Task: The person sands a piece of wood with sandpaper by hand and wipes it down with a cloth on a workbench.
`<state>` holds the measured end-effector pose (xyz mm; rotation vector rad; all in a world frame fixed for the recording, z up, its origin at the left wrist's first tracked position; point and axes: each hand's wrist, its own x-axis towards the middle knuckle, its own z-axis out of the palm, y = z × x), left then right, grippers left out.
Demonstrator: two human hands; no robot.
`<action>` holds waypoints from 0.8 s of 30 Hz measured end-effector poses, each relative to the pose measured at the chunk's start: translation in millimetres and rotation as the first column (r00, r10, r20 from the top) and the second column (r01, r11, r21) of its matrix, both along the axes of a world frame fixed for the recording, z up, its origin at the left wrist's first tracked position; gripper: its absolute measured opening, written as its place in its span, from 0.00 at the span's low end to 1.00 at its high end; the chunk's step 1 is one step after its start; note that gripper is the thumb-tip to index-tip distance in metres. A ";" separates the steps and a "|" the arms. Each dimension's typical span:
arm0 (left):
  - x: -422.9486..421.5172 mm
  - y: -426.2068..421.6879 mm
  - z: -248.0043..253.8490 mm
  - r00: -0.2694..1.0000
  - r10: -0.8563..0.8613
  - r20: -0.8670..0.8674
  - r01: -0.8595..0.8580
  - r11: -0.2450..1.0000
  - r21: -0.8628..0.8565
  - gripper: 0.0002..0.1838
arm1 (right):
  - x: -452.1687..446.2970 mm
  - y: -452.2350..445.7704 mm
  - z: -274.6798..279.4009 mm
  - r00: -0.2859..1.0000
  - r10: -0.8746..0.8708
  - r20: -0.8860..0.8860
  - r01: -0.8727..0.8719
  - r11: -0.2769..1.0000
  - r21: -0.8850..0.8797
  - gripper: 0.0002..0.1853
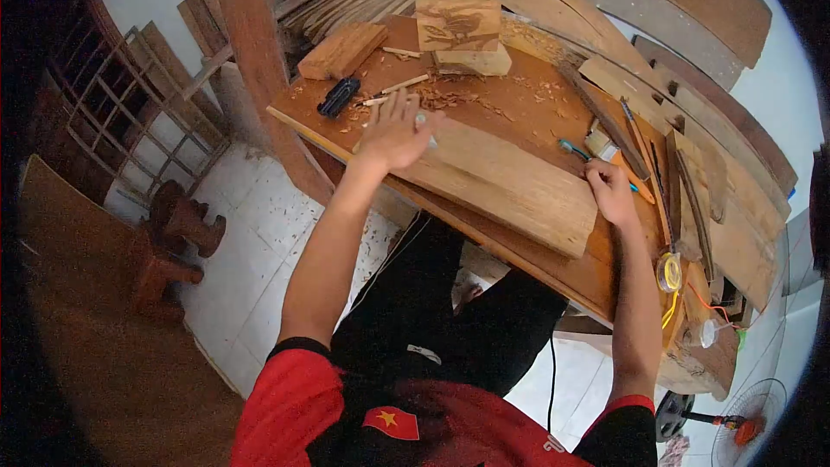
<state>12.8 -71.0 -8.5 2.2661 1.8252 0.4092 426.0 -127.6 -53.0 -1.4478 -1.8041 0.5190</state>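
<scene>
A long flat wooden board lies slantwise along the near edge of the workbench. My left hand rests over the board's left end, its fingers spread. By its thumb shows a small pale thing that I cannot make out. My right hand has its fingers curled against the board's right end. Just beyond that hand lie a paintbrush with pale bristles and a teal-handled tool. Past my left fingers are a black clamp-like object and a thin wooden stick.
A plaque with a dark bird picture stands on a pale block at the back. A wood block sits left of it, among shavings. Planks lean right. A yellow tape roll and a fan are at lower right.
</scene>
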 end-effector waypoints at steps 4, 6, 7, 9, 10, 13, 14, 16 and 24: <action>39.2 4.5 2.8 0.984 0.089 -0.155 -0.088 0.996 0.013 0.48 | -5.1 -3.5 7.2 0.999 0.008 0.042 -0.008 1.000 0.007 0.15; 83.1 -3.9 -8.3 0.990 -0.051 -0.130 0.062 0.995 0.077 0.49 | -1.2 -2.4 4.4 0.997 0.017 0.075 -0.019 1.000 0.014 0.14; 105.1 -14.5 -10.3 0.986 -0.119 -0.119 0.133 0.985 0.110 0.49 | -3.7 -4.5 9.7 0.996 0.027 0.087 -0.026 1.000 -0.010 0.14; 145.8 -44.5 -9.0 0.944 -0.315 -0.097 0.327 0.934 0.147 0.49 | -3.4 -5.1 8.0 0.999 0.016 0.043 -0.017 1.000 0.018 0.14; 164.2 -61.0 -13.2 0.918 -0.391 -0.073 0.397 0.892 0.216 0.46 | -3.9 -3.6 5.8 0.999 0.029 0.016 -0.029 0.999 0.030 0.14; 183.7 -102.2 -24.4 0.827 -0.563 0.010 0.525 0.777 0.347 0.43 | -6.0 -2.8 7.6 0.999 0.041 -0.019 -0.040 0.998 0.041 0.15; 184.6 -111.8 -27.7 0.787 -0.616 0.043 0.558 0.740 0.375 0.42 | -6.2 -5.0 7.9 0.998 0.048 -0.036 -0.046 0.998 0.048 0.15; 158.2 -114.4 -30.1 0.783 -0.620 0.053 0.548 0.728 0.411 0.37 | -4.9 -4.3 6.7 0.998 0.055 0.007 -0.056 0.997 0.050 0.15; -18.7 -11.9 -7.3 0.983 -0.054 -0.175 0.075 0.991 0.113 0.39 | -8.0 -6.9 13.7 0.997 0.023 0.068 -0.018 0.997 -0.070 0.15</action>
